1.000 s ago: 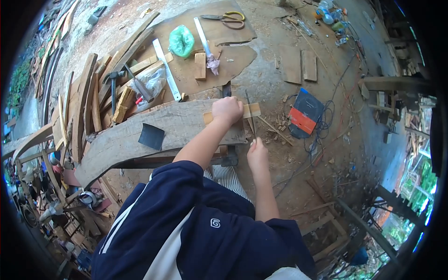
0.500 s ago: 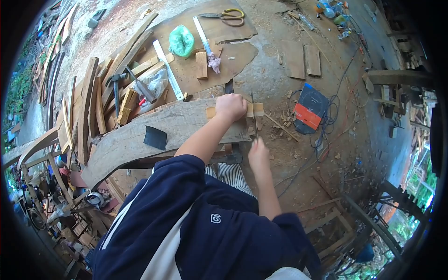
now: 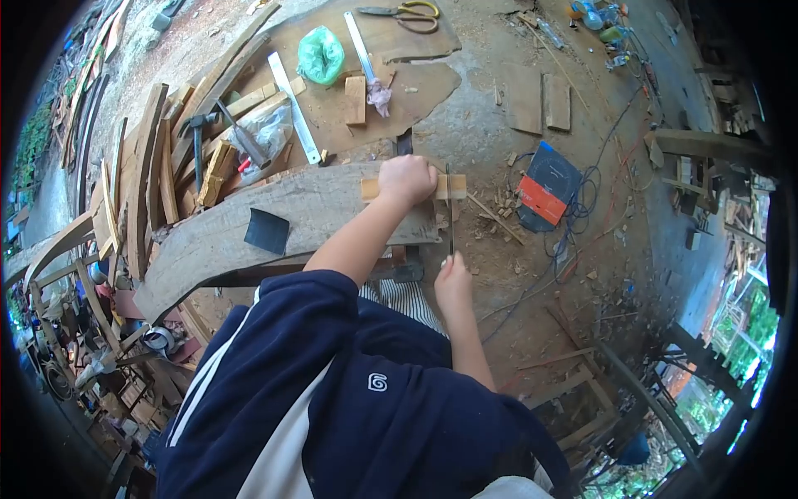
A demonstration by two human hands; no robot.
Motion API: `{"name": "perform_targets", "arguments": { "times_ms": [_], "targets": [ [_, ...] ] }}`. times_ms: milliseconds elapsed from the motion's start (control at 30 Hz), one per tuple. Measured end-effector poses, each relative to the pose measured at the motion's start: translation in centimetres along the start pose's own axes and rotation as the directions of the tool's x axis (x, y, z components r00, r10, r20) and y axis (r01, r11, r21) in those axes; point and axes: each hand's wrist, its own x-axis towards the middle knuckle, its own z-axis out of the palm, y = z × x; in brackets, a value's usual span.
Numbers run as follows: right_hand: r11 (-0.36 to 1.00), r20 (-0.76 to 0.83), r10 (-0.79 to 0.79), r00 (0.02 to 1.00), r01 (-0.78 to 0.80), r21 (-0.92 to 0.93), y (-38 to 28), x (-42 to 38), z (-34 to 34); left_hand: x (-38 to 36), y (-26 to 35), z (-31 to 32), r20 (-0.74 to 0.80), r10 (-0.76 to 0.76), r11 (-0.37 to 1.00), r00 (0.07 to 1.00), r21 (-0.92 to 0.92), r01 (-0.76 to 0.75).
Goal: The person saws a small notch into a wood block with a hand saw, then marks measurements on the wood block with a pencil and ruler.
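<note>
My left hand (image 3: 407, 180) is closed over a short strip of light wood (image 3: 459, 186), pressing it on the grey, curved plank (image 3: 332, 204). The strip's right end sticks out past the plank's end. My right hand (image 3: 454, 279) is wrapped round the near end of a thin saw (image 3: 450, 223), its handle hidden by the fingers. Seen nearly edge-on, the dark blade crosses the strip just right of my left hand. A dark square sheet (image 3: 267, 231) lies on the plank, left of my forearm.
A hammer (image 3: 198, 137) and wood offcuts lie at left. Beyond the plank are two steel rulers (image 3: 293, 108) (image 3: 361, 48), a green plastic bag (image 3: 321, 56), a wood block (image 3: 355, 101) and scissors (image 3: 407, 15). A blue-orange package (image 3: 549, 186) and cables (image 3: 586, 200) lie on the right.
My right hand has moved slightly down, towards my body, with the saw. My left hand still holds the strip. The whole view has shifted slightly.
</note>
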Motion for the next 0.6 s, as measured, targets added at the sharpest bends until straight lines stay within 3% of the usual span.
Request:
{"name": "perform_targets", "arguments": {
  "times_ms": [33,100,167,267,333,400,433,600],
  "targets": [
    [0.998,-0.037,-0.022,0.999,0.024,0.052,0.3,-0.8,0.0,-0.3,-0.1,0.1,0.016,-0.005,1.0,1.0,-0.002,0.005],
    [1.0,-0.002,-0.024,1.0,0.024,0.005,-1.5,2.4,-0.2,0.0,0.2,-0.3,0.039,0.001,0.999,0.999,0.037,-0.002],
    [0.996,-0.067,-0.083,0.994,0.082,-0.021,-2.8,6.0,1.2,-0.1,-0.1,0.2,0.024,0.014,0.999,1.0,0.035,-0.015],
    [0.996,-0.079,-0.082,0.993,0.079,-0.044,-2.5,4.7,1.3,-0.7,-0.8,0.3,0.0,0.045,0.998,0.999,0.053,-0.045],
    [0.999,0.004,-0.036,0.999,0.036,-0.04,-1.6,1.8,0.9,-2.4,-0.8,0.9,0.01,0.059,0.997,0.998,0.058,-0.06],
    [1.0,0.05,-0.005,0.999,0.005,0.0,-1.0,0.0,1.2,-4.4,-0.9,1.7,0.052,-0.003,0.996,0.999,0.086,-0.001],
    [1.0,0.071,0.011,0.997,-0.01,-0.013,-0.9,-0.1,0.9,-4.8,-1.1,2.4,-0.047,-0.001,0.999,0.999,0.052,0.003],
    [0.999,0.055,0.034,0.998,-0.034,0.014,-1.8,-0.6,0.7,-4.8,-1.1,2.6,-0.049,-0.045,0.997,0.998,0.064,0.048]
  ]
}}
